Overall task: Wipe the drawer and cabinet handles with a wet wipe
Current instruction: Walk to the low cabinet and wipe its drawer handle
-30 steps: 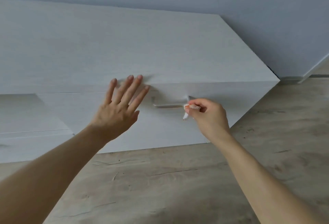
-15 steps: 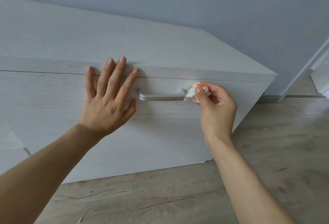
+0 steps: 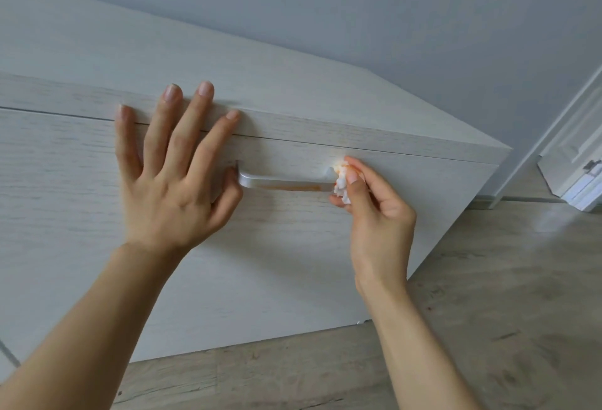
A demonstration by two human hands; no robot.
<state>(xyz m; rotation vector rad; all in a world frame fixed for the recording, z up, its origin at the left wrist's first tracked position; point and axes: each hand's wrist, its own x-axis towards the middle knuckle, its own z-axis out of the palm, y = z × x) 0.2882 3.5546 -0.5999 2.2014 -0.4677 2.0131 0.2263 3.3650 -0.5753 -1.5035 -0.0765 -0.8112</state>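
- Left hand (image 3: 169,188) lay flat on the drawer front (image 3: 81,214), fingers straight and spread, tips reaching the top panel's edge (image 3: 325,129); thumb sat just beside the left post of the handle (image 3: 286,183). Holding nothing.
- Right hand (image 3: 374,210) pinched a crumpled wet wipe (image 3: 340,184) between thumb and fingertips, the wad orange-stained.
- I logged the wipe as touching the handle's right end, at 3 o'clock of the bar.
- Handle: a silver bar, long axis running 9 to 3 across the drawer, with an orange streak along its lower face.
- Key relation, my reading: the uncleaned bar lay toward 9 o'clock from the right fingers, so the stroke should run leftward along the axis. The right hand was the nearer working hand; the left looked to be bracing.
- No brands, labels or legible writing seen.
- Grey wood-look floor (image 3: 488,312) at 5 o'clock.
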